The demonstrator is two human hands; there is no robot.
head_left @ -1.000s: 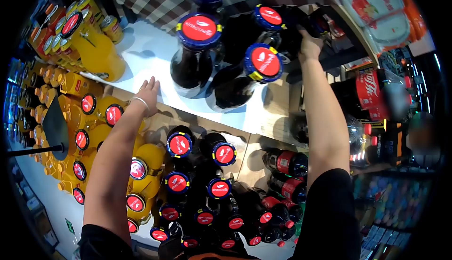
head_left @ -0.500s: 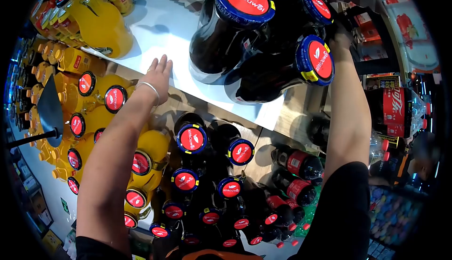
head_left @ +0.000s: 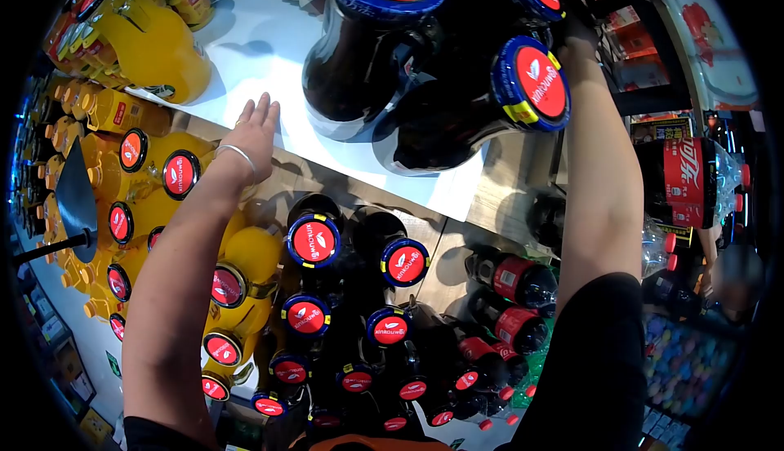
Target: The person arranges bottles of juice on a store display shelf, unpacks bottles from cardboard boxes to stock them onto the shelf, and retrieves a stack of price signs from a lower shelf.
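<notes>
The left hand [head_left: 255, 128] lies flat, fingers together, on the white shelf [head_left: 269, 51], left of the dark bottles [head_left: 367, 59]. The right hand [head_left: 576, 31] reaches behind those bottles; its grip cannot be told.

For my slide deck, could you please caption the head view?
Left hand flat on white shelf; right hand reaching behind dark bottles.

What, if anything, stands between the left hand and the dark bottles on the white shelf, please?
Nothing visible does. The left hand rests flat at the edge of the white shelf, and only bare shelf surface lies between it and the nearest dark bottle. The orange bottle stands off to the side.
</notes>
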